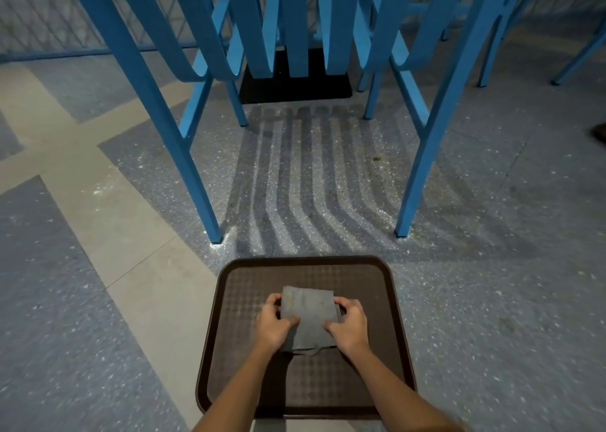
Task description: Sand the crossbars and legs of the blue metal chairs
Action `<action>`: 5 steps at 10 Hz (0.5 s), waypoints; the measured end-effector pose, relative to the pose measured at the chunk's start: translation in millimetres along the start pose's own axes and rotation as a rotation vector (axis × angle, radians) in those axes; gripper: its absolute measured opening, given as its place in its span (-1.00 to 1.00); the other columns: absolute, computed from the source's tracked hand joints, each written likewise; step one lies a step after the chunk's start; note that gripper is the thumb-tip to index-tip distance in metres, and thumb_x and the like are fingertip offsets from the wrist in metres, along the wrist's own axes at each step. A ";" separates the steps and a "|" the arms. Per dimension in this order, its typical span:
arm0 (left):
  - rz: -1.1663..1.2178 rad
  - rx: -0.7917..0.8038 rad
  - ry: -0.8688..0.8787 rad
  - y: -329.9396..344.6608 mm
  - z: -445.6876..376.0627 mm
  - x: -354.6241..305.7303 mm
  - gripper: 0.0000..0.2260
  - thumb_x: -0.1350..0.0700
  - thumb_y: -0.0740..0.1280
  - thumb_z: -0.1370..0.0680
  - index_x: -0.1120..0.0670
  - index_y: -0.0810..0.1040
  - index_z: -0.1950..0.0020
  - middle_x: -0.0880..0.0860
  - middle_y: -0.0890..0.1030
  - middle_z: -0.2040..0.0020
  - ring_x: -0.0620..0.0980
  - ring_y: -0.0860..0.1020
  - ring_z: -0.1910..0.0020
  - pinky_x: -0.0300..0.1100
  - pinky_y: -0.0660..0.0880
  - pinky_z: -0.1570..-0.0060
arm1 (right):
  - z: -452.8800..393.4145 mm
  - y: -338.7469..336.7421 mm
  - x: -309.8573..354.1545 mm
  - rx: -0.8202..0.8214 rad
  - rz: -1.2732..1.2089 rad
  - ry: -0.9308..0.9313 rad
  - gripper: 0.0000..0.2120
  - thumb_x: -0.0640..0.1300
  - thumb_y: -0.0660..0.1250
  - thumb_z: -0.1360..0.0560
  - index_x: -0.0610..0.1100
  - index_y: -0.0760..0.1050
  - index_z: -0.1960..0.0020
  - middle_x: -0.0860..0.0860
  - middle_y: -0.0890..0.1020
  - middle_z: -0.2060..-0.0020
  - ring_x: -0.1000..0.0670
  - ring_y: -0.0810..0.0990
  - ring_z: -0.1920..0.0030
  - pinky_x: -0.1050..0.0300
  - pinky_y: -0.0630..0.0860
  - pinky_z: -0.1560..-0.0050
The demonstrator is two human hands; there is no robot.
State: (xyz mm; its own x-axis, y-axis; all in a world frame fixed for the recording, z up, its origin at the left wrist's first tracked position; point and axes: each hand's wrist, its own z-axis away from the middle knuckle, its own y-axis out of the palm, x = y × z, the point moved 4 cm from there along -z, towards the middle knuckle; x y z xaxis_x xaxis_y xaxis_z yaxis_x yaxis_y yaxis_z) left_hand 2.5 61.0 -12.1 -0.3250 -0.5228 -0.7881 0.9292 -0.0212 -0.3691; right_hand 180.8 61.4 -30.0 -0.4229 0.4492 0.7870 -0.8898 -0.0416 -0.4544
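Two hands work a grey sandpaper sheet (308,316) over a brown tray (229,333) on the floor: the left hand (273,321) pinches its left edge, the right hand (347,325) its right. The blue chair (137,103) stands just beyond, its legs untouched. Judging by the grip, the sheet is being folded; a firm, even crease would give a pad that wraps the legs and crossbars well.

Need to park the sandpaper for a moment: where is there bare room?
The tray is bare around the sandpaper that the left hand and right hand hold. Bare floor lies between the front chair legs. Behind, the slats crowd together.
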 end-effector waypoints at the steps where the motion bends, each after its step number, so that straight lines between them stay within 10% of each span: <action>1: -0.042 -0.002 -0.011 -0.7 4.0 0.0 -0.63 0.30 0.45 -0.44 0.14 0.46 -0.19 0.08 0.59 -0.08 0.05 0.56 -0.09 0.02 0.55 -0.10 | 4.0 -2.2 1.5 0.023 -0.013 0.011 -0.47 -0.39 0.45 -0.33 -0.16 0.49 -0.27 0.00 0.40 -0.06 -0.07 0.55 -0.11 -0.02 0.58 -0.12; 5: -0.218 -0.048 0.040 -9.9 -0.1 -17.9 -0.59 0.29 0.39 -0.48 0.11 0.46 -0.31 0.08 0.61 -0.13 0.00 0.57 -0.11 -0.28 0.50 0.01 | 2.5 -25.0 21.1 0.041 0.051 -0.026 -0.52 -0.27 0.44 -0.39 -0.04 0.50 -0.28 0.00 0.52 -0.14 0.02 0.55 -0.12 0.20 0.50 -0.12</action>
